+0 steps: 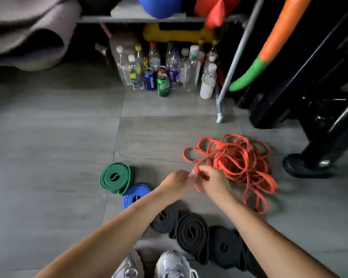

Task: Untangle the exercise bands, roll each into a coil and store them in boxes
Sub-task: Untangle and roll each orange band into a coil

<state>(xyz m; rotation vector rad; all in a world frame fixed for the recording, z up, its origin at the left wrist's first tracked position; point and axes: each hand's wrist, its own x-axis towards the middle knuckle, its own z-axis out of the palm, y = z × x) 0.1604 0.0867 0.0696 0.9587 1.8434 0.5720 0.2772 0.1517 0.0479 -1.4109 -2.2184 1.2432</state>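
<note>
Rolled: green coil (115, 177), blue coil (136, 194), black coils (191, 231) | pending: orange tangle (241, 157) (no boxes visible) | left hand (177, 180), right hand (211, 182) pinch its strand

One green coil (115, 177), one blue coil (136, 194), three black coils (191, 231), one orange tangle (239, 157)

1 camera, worn on my head, wide lens. It faces forward and steeply down at the floor (58, 147). My shoes (169, 263) lie at the bottom edge, almost straight below it. Both forearms run up from that edge to my left hand (178, 180) and right hand (211, 182), which are close in, just right of the middle, both pinching the bands (239, 157). Farthest off, along the top edge, it takes in bottles (169, 65) and a shelf (139, 19)
</note>
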